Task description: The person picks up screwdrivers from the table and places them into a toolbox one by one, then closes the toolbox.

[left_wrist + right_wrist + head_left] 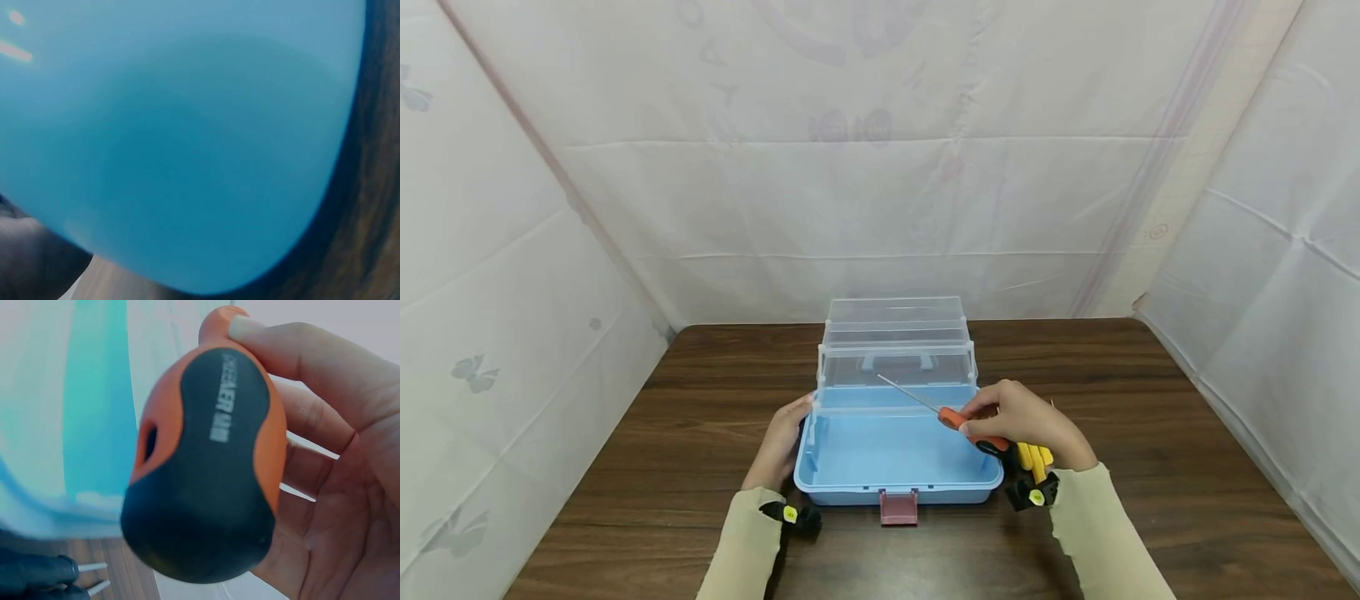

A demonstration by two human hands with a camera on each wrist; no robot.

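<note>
Mid-placement, by the look of it: on the dark wooden desk (715, 433), open blue toolbox (891, 454) steadied at its near-left wall by the left hand (782, 442), grip there half hidden, so cannot tell how tight. Over the right rim, right hand (1026, 421) wrapped round the orange-and-black screwdriver (958, 418), shaft slanting above the box; next, probably lowering flat inside. Left wrist view only blue blur; yellow tools (1033, 458) behind the right wrist hard to identify.

Only readable text: grey lettering printed lengthwise on the black panel of the orange screwdriver handle (206, 469), right wrist view, looks like "GREENER" followed by some small characters too blurred to read. Yellow stickers on the wrist cameras (1036, 497) carry marks, too small to read
</note>
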